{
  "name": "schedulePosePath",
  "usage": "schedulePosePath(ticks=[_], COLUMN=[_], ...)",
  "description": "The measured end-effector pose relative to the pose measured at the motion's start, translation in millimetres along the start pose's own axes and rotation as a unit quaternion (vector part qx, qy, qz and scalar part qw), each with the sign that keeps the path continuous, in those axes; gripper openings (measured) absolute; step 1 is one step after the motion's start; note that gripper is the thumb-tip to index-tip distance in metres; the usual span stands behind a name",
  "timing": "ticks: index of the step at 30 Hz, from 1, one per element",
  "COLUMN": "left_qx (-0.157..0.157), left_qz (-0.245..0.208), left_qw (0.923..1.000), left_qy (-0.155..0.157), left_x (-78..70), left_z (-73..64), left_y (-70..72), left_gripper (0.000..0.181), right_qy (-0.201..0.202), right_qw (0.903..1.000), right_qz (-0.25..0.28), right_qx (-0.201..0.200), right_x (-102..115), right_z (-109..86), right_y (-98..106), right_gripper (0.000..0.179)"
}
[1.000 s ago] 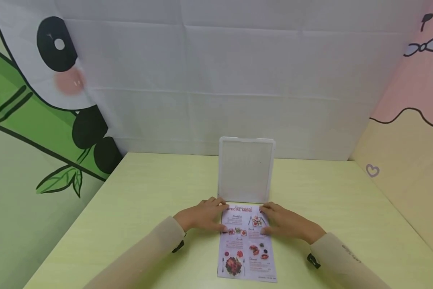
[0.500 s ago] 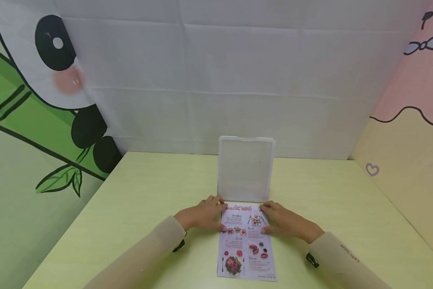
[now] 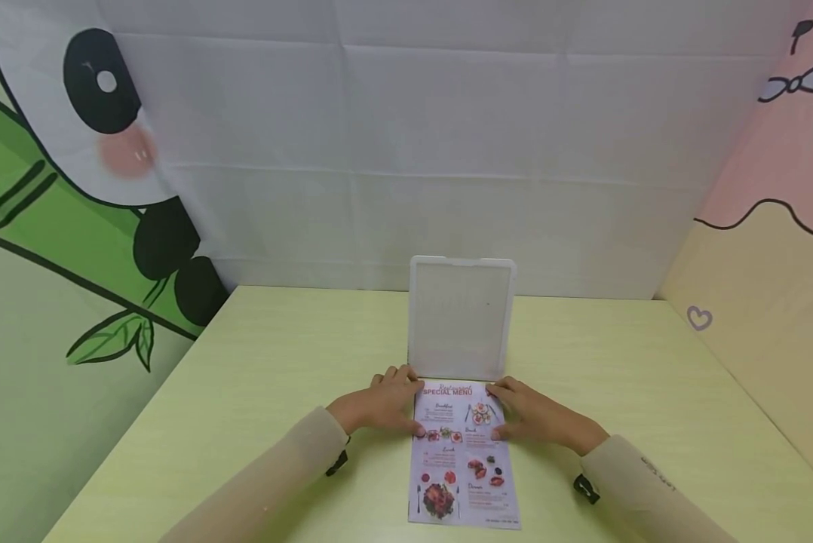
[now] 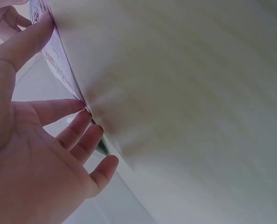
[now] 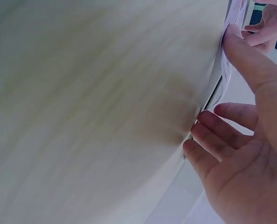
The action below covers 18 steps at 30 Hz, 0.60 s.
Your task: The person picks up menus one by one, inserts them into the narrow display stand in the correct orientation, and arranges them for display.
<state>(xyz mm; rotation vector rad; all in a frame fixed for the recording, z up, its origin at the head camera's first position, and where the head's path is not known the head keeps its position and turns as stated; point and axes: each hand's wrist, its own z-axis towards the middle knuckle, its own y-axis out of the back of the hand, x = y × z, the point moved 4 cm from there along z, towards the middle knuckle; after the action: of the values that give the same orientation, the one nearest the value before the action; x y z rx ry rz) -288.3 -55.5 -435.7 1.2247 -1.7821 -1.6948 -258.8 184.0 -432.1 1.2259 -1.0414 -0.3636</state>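
A printed restaurant menu (image 3: 462, 460) lies face up on the pale yellow table. Along its upper left edge rests my left hand (image 3: 382, 403), thumb lower down and fingertips by the top corner. My right hand (image 3: 542, 416) touches the opposite edge in the same way. Right behind the menu's top stands a translucent panel with a white rim (image 3: 461, 320). In the left wrist view, loosely extended fingers (image 4: 50, 109) meet the menu's edge (image 4: 59, 58). The right wrist view shows the menu's sheet (image 5: 227, 70) standing slightly apart from a dark edge near the fingertips.
A white cloth backdrop (image 3: 352, 151) hangs behind the table (image 3: 298, 339). The left wall (image 3: 33, 422) carries a panda and bamboo picture, and the right wall (image 3: 766, 302) is pink and cream. Black straps sit at both wrists.
The left hand's fingers have shifted very slightly outward and up along the menu's edge. The menu, the panel and the right hand look nearly unchanged.
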Motion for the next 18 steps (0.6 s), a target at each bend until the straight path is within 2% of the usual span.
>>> schedulePosePath(ticks=[10,18], left_qx=[-0.001,-0.010], left_qz=[-0.014,-0.047], left_qw=[0.9999,0.9986], left_qy=[-0.007,-0.024], left_x=[-1.2,-3.0], left_z=[3.1,2.0], left_y=[0.8,3.3], left_gripper=[0.074,0.057], right_qy=[-0.017,-0.013], right_qw=[0.9996,0.9991], right_qz=[0.021,0.039], right_qx=[0.005,-0.006], right_x=[-2.1,-0.2], right_z=[1.7,2.0], right_y=[-1.0,1.0], right_gripper=[0.079,0.076])
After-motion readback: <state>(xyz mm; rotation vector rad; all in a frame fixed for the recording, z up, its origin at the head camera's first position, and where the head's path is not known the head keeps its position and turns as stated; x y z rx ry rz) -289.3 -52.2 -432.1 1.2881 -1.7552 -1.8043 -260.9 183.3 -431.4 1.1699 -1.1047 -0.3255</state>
